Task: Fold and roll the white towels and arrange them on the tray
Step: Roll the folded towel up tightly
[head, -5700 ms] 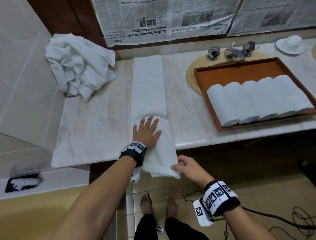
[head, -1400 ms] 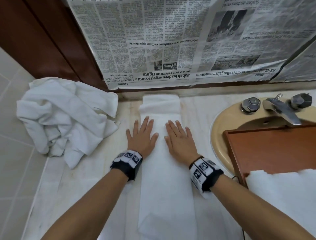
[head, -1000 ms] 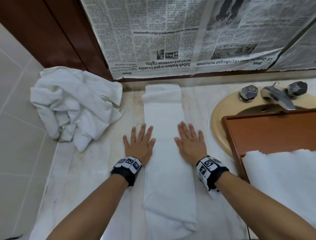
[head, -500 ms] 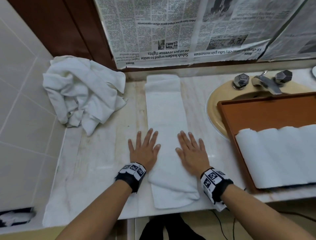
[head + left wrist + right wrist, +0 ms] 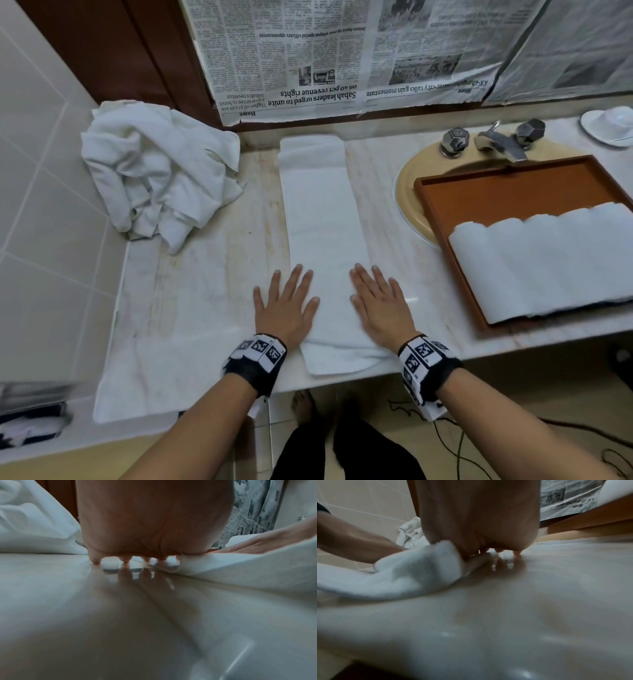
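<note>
- Head view: the folded towel (image 5: 323, 240) lies as a long strip on the table (image 5: 205, 291), running from the back edge to the front edge, its near end just reaching that edge.
- The left hand (image 5: 286, 308) and right hand (image 5: 378, 306) lie flat on the strip's long sides, fingers (image 5: 301, 279) straight and spread, pressing and grasping nothing.
- Risk: the near end looks rounded and uneven; a roll begun there could run crooked or telescope.
- Risk: the polished table may let the strip slide under uneven pressing, so the fold opens.
- Risk: the near end could slip over the front edge.
- The tray (image 5: 513, 192) toward the right edge already holds rolled towels (image 5: 544, 263); a loose roll might not fit the row.
- The towel pile (image 5: 154, 171) waits at the back-left corner.
</note>
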